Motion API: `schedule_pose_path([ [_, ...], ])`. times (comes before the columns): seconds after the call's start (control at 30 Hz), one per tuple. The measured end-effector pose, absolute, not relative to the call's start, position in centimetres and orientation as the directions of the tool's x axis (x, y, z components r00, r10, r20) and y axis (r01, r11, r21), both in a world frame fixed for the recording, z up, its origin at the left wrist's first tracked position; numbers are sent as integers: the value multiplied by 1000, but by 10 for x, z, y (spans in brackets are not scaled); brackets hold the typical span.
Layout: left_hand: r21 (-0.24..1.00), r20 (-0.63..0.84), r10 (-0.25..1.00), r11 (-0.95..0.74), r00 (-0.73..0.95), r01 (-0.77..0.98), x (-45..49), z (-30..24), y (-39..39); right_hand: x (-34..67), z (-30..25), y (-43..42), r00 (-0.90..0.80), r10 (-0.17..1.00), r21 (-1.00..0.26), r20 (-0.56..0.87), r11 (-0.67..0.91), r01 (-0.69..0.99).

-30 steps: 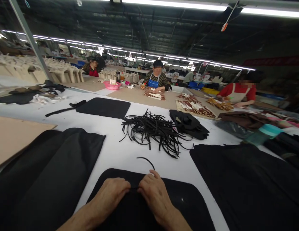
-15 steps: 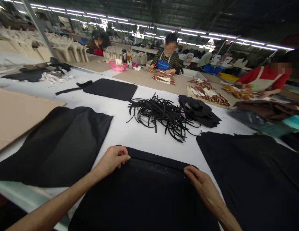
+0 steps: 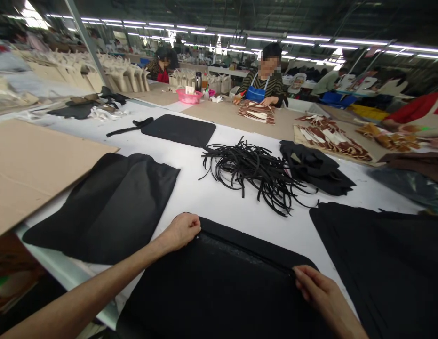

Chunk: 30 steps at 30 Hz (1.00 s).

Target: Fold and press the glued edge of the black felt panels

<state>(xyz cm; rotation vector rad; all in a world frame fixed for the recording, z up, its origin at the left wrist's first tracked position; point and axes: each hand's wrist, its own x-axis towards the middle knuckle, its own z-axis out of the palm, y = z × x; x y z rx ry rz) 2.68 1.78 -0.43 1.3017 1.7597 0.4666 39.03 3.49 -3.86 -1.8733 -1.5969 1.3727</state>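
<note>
A large black fabric panel (image 3: 219, 292) with rounded corners lies on the white table in front of me. Near its far edge, a thin black strip (image 3: 247, 253) runs taut between my two hands, with whitish marks on the panel just below it. My left hand (image 3: 185, 230) is closed in a pinch at the strip's left end, by the panel's far left corner. At the other end, my right hand (image 3: 314, 285) pinches the strip between thumb and fingers near the right corner. The fingertips partly hide both ends.
Beyond the panel sits a tangled heap of black strips (image 3: 254, 169). Black panels lie at left (image 3: 113, 207) and right (image 3: 388, 263), with another black piece (image 3: 178, 130) farther back. A tan board (image 3: 38, 165) covers the left. A person in a blue apron (image 3: 257, 92) works across the table.
My view has turned rightward's opposite, so the scene sits farther right. Both hands keep their pinch; the right hand is now lower and slightly farther from the left, along the panel's far edge.
</note>
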Motion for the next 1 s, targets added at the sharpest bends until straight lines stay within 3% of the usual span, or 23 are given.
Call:
schedule_pose_path([
  [0.33, 622, -456, 879, 425, -137, 658, 27, -12, 21, 384, -42, 34, -17, 908, -692, -418, -306, 653],
  [0.7, 619, -520, 846, 469, -118, 630, 25, -17, 23, 378, -41, 33, 12, 924, -659, -382, -282, 697],
  [1.0, 561, -431, 898, 348, -95, 751, 25, -21, 20, 373, -36, 33, 19, 933, -728, -358, -292, 620],
])
